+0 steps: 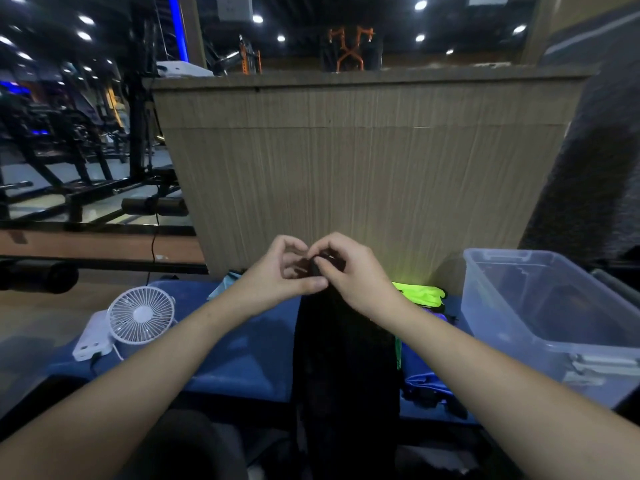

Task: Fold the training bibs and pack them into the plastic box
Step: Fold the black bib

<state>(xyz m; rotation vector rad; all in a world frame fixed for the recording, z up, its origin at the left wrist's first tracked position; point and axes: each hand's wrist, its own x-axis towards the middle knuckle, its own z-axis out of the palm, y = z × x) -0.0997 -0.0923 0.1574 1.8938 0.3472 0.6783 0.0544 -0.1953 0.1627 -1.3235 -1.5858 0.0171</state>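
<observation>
both forearms reach over the blue padded bench (242, 348). left hand (277, 275) and right hand (349, 271) pinch the top edge of a black mesh training bib (346, 358), which hangs down onto the bench. risk: a slack pinch drops it unfolded. right of the bib, the clear plastic box (519, 327) stands open; left, a white desk fan (140, 315) limits room.

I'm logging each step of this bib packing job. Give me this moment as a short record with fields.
left hand: pinches the top of the black bib
right hand: pinches the same top edge
black bib: held up, hanging down over the blue bench
neon yellow bib: on the bench, behind the right forearm
plastic box: right of the bench, lid off
white fan: on the left of the bench
</observation>
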